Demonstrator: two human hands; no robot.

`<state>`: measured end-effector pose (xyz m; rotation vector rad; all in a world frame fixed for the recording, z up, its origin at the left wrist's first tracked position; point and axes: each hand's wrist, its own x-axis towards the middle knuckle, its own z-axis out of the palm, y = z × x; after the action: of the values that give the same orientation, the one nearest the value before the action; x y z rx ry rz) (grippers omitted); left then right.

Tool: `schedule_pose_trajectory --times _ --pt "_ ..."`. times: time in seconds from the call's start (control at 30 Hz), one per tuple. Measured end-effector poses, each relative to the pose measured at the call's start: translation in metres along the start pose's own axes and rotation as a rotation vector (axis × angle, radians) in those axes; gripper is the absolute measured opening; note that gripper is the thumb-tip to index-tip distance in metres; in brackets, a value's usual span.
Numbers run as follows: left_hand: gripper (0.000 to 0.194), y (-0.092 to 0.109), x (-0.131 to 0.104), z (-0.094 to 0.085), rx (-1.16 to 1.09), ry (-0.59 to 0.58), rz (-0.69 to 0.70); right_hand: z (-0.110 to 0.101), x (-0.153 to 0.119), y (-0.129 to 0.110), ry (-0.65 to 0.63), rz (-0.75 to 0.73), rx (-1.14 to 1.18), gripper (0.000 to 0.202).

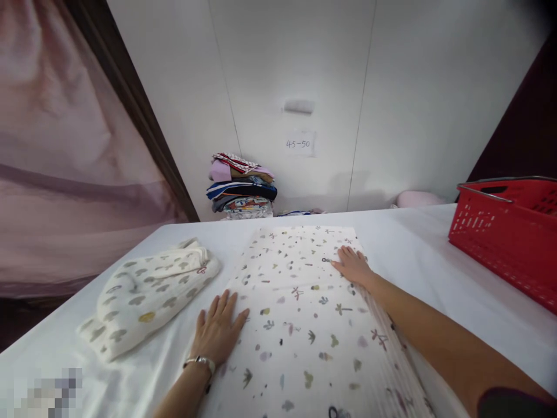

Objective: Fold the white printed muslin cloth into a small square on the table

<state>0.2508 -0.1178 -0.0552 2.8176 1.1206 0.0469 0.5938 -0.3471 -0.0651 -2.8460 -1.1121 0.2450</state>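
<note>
A white cloth with small printed plants and shapes [300,325] lies spread in a long strip down the middle of the table. My left hand [219,328], with a bracelet at the wrist, rests flat at the cloth's left edge, fingers apart. Farther up, my right hand [353,266] lies flat on the cloth near its right edge, fingers spread. Neither hand grips anything. To the left of my left hand is a folded cream cloth with grey-green shapes [152,290].
A red basket [500,232] stands at the right of the white table [413,244]. Behind the table's far edge are a stack of folded clothes [242,188] and a pink item [418,199]. A paper label [299,144] hangs on the wall. Pink curtains hang at left.
</note>
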Motion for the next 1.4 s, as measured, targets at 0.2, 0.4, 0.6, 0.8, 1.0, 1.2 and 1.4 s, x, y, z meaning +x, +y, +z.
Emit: schedule_pose_trajectory --times 0.2,0.4,0.6,0.8,1.0,1.2,1.4 --pt "0.064 0.0 0.0 0.001 0.009 0.008 0.0 -0.002 0.021 0.005 0.023 0.026 0.003 0.074" --pt "0.064 0.002 -0.001 0.0 0.001 0.002 -0.004 -0.013 0.024 0.003 0.021 0.039 0.031 0.069" --pt "0.057 -0.009 0.0 -0.003 -0.099 -0.017 0.0 -0.009 -0.081 -0.004 0.043 -0.231 0.201 0.056" --pt "0.041 -0.072 -0.041 -0.014 -0.099 0.118 0.36 0.02 -0.22 0.048 0.089 -0.67 0.273 0.046" --pt "0.048 -0.121 -0.102 -0.018 0.018 0.238 0.622 0.036 -0.286 0.076 0.068 -0.73 0.139 0.054" --pt "0.045 -0.127 -0.124 -0.034 0.08 0.237 0.716 0.033 -0.296 0.067 0.058 -0.817 0.062 0.06" --pt "0.058 -0.123 -0.125 -0.032 0.05 0.232 0.693 0.035 -0.289 0.071 0.094 -0.78 0.09 0.061"
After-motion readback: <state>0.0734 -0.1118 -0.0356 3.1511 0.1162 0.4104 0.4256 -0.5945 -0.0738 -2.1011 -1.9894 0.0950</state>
